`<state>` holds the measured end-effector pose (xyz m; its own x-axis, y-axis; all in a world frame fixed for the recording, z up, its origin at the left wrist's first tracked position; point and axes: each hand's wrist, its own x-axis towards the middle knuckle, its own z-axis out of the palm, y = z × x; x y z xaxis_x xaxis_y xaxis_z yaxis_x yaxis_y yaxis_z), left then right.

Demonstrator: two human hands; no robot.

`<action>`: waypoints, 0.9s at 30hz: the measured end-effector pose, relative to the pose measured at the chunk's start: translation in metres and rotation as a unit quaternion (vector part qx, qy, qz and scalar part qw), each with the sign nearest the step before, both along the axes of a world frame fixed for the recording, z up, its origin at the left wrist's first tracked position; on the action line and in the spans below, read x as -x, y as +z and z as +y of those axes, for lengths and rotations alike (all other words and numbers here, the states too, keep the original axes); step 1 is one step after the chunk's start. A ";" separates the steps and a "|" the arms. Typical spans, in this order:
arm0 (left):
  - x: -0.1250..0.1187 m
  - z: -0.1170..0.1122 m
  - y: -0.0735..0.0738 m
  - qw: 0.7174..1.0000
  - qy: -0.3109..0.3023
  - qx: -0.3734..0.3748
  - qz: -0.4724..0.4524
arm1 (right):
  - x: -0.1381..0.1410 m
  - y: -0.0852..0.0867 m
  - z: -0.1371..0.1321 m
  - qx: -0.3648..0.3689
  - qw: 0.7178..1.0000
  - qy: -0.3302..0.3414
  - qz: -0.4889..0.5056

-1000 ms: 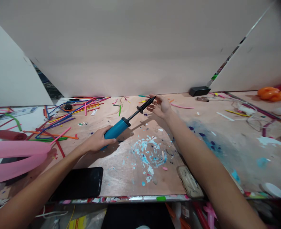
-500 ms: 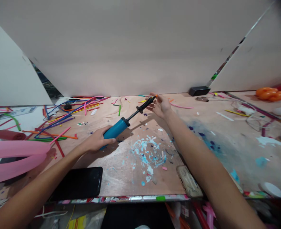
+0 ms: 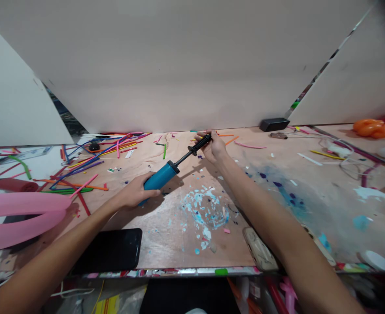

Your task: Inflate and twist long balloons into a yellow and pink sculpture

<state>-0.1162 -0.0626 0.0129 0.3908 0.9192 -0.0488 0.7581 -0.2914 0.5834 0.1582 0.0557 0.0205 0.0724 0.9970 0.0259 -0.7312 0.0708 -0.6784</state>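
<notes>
A blue balloon pump (image 3: 161, 178) is held at a slant above the wooden table, its black shaft pulled out toward the back. Wrapped around the blue barrel is my left hand (image 3: 139, 190), the thumb lying across its near side. At the far end, the fingers of my right hand (image 3: 214, 147) curl around the black ribbed end of the pump; its very tip is partly covered by them. Thin orange modelling balloons (image 3: 233, 140) lie just beyond my right hand. A dark phone (image 3: 114, 248) rests below my left forearm.
Many uninflated modelling balloons (image 3: 90, 168) are scattered on the left, beside an inflated pink balloon (image 3: 22, 218). A black box (image 3: 274, 124) stands against the white panel (image 3: 179, 87). Next to my right forearm lies a phone in a patterned case (image 3: 259, 250). Blue paint flakes (image 3: 205, 207) mark the table (image 3: 166, 253).
My right hand has drawn slightly left and closed its fingers round the pump's black end; before, they were more spread. My left hand keeps its hold on the barrel.
</notes>
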 end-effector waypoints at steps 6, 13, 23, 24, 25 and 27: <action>-0.018 -0.006 -0.004 1.000 -0.009 0.005 -0.029 | 0.013 0.008 -0.005 0.006 0.998 -0.048 0.046; -0.054 -0.043 0.015 0.985 -0.015 0.131 -0.112 | -0.027 0.023 0.004 0.070 0.988 -0.132 0.038; -0.071 -0.098 0.022 0.849 0.040 0.384 -0.361 | -0.047 0.027 0.013 0.069 0.994 -0.082 0.020; -0.071 -0.097 0.022 0.841 0.044 0.393 -0.368 | -0.039 0.027 0.011 0.068 0.995 -0.064 0.018; -0.070 -0.095 0.023 0.839 0.049 0.396 -0.371 | -0.031 0.028 0.008 0.065 0.997 -0.048 0.019; -0.067 -0.088 0.023 0.843 0.057 0.385 -0.371 | -0.015 0.032 -0.001 0.048 0.998 -0.025 0.025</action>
